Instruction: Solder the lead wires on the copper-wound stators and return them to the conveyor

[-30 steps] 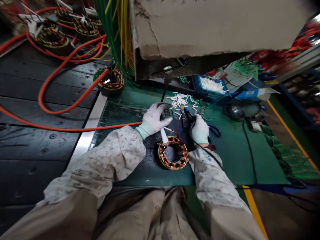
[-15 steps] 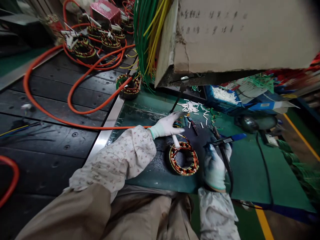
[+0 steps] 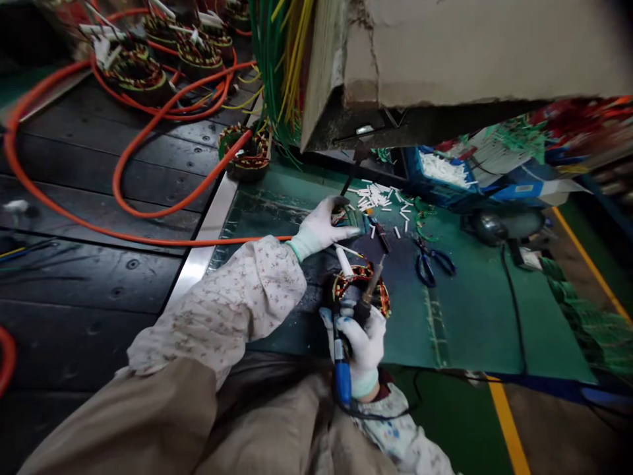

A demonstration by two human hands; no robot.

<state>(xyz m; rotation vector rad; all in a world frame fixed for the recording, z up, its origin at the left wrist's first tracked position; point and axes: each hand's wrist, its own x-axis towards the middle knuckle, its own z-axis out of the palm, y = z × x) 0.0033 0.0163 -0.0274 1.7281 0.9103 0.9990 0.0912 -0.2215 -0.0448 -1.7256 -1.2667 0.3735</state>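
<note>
My left hand [image 3: 321, 227], in a white glove, reaches over the bench with fingers curved and thumb apart, beside coloured wires [image 3: 352, 220]. In my right hand [image 3: 363, 346], also gloved, is a soldering iron [image 3: 372, 287], its metal tip pointing up and away. A blue handle-like piece [image 3: 342, 379] sticks out below the same hand; I cannot tell if it belongs to the iron. Behind the iron lies a wound copper stator ring [image 3: 346, 284], partly hidden by my right hand. A white sleeve [image 3: 344, 261] stands at its edge, near a thin wire.
Blue-handled pliers [image 3: 429, 264] lie to the right, and a dark tool [image 3: 380, 237] lies ahead. White tube pieces [image 3: 376, 196] are scattered before a blue bin [image 3: 420, 175]. A carton [image 3: 445, 59] overhangs the bench. An orange hose [image 3: 123, 165] crosses the left side, near more stators [image 3: 244, 155].
My right hand has moved left with the soldering iron, from beside the stator to over its near edge, uncovering the pliers. My left fingers have curled more. The view has shifted.
</note>
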